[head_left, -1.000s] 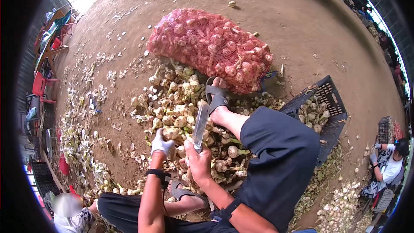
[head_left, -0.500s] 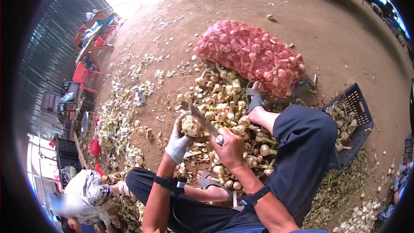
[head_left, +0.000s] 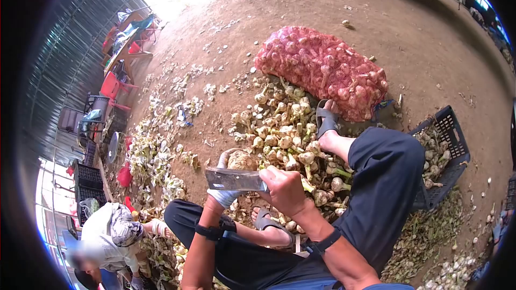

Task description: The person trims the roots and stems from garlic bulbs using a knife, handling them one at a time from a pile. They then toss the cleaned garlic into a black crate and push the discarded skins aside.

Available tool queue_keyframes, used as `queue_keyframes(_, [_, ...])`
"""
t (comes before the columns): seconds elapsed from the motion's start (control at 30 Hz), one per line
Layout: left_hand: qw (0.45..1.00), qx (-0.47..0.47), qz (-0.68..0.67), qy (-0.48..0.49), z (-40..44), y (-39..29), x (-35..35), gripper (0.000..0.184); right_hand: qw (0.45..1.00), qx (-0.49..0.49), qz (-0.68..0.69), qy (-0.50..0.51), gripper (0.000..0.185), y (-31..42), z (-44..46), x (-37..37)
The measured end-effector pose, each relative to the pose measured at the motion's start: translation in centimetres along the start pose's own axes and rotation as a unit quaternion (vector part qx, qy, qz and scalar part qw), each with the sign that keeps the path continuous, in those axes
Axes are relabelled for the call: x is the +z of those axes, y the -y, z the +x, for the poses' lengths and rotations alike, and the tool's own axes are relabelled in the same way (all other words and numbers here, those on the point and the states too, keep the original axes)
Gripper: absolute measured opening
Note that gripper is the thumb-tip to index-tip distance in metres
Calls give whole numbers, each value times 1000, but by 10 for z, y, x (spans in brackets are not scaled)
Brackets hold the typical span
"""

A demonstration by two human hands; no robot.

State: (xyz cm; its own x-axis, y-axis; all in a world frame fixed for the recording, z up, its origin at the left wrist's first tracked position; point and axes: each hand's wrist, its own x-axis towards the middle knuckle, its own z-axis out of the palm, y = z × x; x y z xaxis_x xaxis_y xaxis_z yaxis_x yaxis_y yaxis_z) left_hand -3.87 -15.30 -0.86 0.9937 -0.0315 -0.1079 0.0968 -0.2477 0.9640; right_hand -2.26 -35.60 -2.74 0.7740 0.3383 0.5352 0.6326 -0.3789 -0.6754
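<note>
In a white glove, my left hand [head_left: 224,197] is closed around a large garlic bulb [head_left: 243,160], partly hidden behind a knife. My right hand [head_left: 286,189] grips that knife [head_left: 235,180] by its handle, which the fingers cover. Its broad, dark blade lies level across the front of the bulb and the glove; whether it touches the bulb I cannot tell. Beyond both hands a heap of garlic bulbs [head_left: 285,134] with stems on spreads over the ground between my sandalled feet.
A full red mesh sack [head_left: 322,70] of garlic lies past the heap. To the right, a tilted black crate [head_left: 452,134] holds garlic trimmings. Peelings [head_left: 156,156] litter the left ground. Another person [head_left: 110,236] bends at lower left, near stacked black crates [head_left: 88,182] and a red chair [head_left: 111,87].
The knife has swung from pointing up beside the bulb to lying level across its front, with the blade's flat side showing. My left hand still holds the bulb. The whole view has shifted slightly.
</note>
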Motion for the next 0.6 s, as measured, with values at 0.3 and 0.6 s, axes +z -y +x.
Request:
queue_keyframes(0.3, [999, 31, 13, 14, 1, 11, 3, 96, 999, -4, -3, -36, 19, -14, -8, 19])
queue_keyframes(0.6, [973, 95, 211, 10, 2, 12, 5, 58, 993, 98, -9, -59, 11, -52, -22, 42])
